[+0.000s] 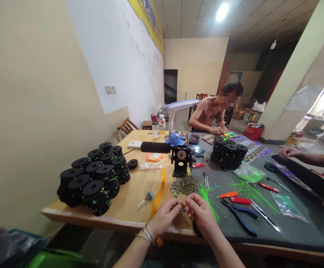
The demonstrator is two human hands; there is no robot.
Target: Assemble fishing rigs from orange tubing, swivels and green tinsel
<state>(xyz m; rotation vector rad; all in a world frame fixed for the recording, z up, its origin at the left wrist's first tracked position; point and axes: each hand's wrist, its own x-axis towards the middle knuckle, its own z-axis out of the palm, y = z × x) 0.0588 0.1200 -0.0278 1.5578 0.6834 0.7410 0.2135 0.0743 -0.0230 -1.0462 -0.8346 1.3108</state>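
My left hand (167,217), with bangles on its wrist, is closed in a pinch above the table's front edge. Facing it, my right hand (199,210) also pinches with thumb and forefinger. Something tiny shows between the fingertips of both hands, too small to name. Just beyond lies a pile of small dark and gold beads (188,185). Orange strands (162,190) run down the table beside my left hand and hang over the edge. Bright green strands (206,197) lie right of my right hand. A blue-topped pin-like tool (147,197) rests at left.
Stacked black foam spools (93,190) stand at left, more spools (228,154) at back right. A black winding device (180,156) and a blue lamp (174,138) stand mid-table. Pliers (240,216) and scissors (265,216) lie right. A co-worker (212,111) sits opposite; another person's hand (288,152) is at right.
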